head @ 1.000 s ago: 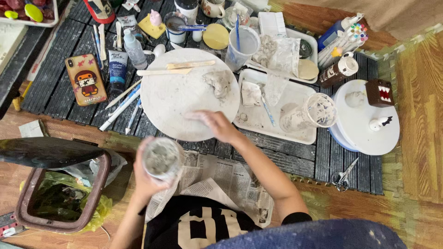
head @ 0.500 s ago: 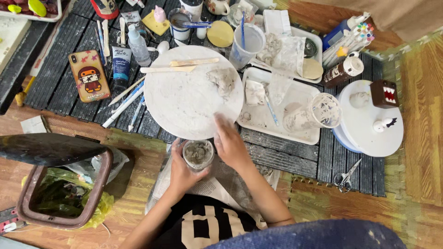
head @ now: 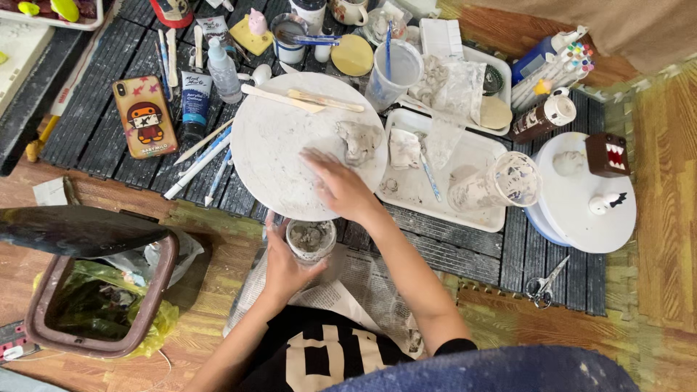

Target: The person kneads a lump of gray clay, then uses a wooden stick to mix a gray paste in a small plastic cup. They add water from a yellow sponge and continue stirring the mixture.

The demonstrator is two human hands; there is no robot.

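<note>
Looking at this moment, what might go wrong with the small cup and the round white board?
1. The left hand holds the small cup of grey paste over the newspaper, right at the edge of the round white board; a nudge may spill it.
2. The right hand presses on the board, which overhangs the dark mat; it might tip.
</note>
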